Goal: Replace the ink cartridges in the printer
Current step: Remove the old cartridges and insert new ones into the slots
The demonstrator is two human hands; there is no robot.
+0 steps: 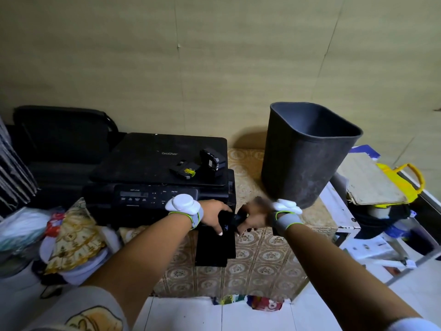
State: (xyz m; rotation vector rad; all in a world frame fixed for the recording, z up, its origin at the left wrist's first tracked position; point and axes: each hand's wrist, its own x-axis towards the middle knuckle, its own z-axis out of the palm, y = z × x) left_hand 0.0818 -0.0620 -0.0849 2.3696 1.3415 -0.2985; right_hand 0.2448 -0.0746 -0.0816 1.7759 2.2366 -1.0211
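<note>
I see both arms stretched forward. My left hand [216,217] and right hand [250,217] meet at the printer [143,177] front corner, pinching a dark cartridge [235,219] together. Two cartridges [198,167] lie on its lid.

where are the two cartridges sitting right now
In the head view, both ink cartridges sit on the printer's closed lid, right side, near the Brother logo, left of the dark waste bin.
</note>
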